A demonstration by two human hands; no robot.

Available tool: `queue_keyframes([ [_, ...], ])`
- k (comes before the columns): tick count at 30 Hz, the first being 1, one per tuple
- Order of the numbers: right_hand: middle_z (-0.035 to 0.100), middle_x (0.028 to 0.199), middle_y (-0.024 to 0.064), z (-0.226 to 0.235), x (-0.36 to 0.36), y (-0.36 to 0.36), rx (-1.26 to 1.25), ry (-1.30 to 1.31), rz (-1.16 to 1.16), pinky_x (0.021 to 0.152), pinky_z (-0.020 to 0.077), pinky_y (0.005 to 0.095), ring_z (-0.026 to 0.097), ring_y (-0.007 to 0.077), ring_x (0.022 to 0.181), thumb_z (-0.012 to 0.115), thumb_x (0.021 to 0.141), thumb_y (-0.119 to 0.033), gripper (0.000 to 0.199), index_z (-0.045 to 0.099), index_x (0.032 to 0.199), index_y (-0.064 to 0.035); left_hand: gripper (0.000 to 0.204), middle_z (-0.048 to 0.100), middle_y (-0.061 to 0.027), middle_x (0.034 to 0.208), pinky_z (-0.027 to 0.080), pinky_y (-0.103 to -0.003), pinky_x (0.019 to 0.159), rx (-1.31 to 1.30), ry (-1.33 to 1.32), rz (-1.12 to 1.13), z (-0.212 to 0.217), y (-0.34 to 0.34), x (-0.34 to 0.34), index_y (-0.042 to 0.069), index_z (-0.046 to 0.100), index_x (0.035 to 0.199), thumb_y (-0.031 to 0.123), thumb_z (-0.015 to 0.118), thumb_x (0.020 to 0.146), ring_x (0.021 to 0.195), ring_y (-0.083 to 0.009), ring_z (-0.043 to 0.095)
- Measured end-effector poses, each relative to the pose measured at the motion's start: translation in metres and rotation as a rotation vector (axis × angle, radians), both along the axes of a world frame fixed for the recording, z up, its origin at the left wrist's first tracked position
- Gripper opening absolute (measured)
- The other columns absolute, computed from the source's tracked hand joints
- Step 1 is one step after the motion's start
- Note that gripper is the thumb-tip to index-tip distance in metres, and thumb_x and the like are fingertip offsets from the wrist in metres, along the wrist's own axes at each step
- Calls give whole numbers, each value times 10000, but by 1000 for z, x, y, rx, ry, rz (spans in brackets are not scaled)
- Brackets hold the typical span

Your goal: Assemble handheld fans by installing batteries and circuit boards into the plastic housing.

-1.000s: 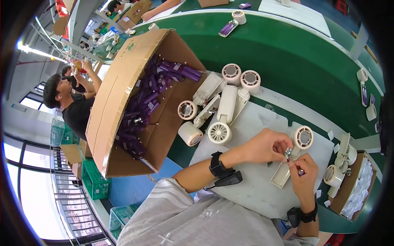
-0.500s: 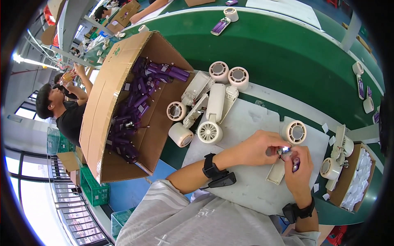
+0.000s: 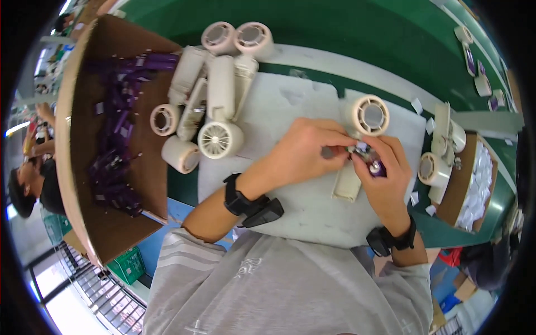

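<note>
Both hands pinch a small metallic part (image 3: 362, 149) above a grey pad (image 3: 301, 209) on the desk (image 3: 444, 234).
The left hand (image 3: 312, 148) has its grip, thumb and fingers, pressed onto the part; the right hand (image 3: 388, 164) pinches it from the other side, a purple cell (image 3: 378, 168) within its curled grip, details blurred. Beneath them, a cream housing (image 3: 347, 185) lies toward the pad's right edge, a round fan head (image 3: 371, 116) just beyond it. Cream fan units (image 3: 221, 86) cluster at the pad's far left corner, beside a cardboard box (image 3: 148, 173) of purple packs (image 3: 117, 128). Past the pad's right edge, a carton (image 3: 455, 201) holds white packets (image 3: 477, 181).
</note>
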State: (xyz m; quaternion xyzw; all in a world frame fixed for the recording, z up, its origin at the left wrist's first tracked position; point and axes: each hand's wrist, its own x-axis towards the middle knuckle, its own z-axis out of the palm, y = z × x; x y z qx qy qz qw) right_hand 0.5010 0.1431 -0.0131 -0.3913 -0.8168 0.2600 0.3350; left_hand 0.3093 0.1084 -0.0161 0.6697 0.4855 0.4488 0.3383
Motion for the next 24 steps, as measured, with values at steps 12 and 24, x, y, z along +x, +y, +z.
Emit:
queue_keyframes([
  [12,620,901,73,1,-4,-2,-9,31,-30,523,508,250,641,160,673,796,653,-32,321,710,959,-76,216,684,-86,831,535,-251,613,-1,51,42,-2,-3,4,22,735,925,-14,693,716,700,-181,663],
  [24,630,881,69,6,-4,-4,-149,71,-52,628,458,234,571,121,691,736,752,-16,232,657,971,-8,361,623,-92,997,519,-278,631,-103,-20,68,-4,-5,17,29,603,1069,-31,673,720,731,-180,615],
])
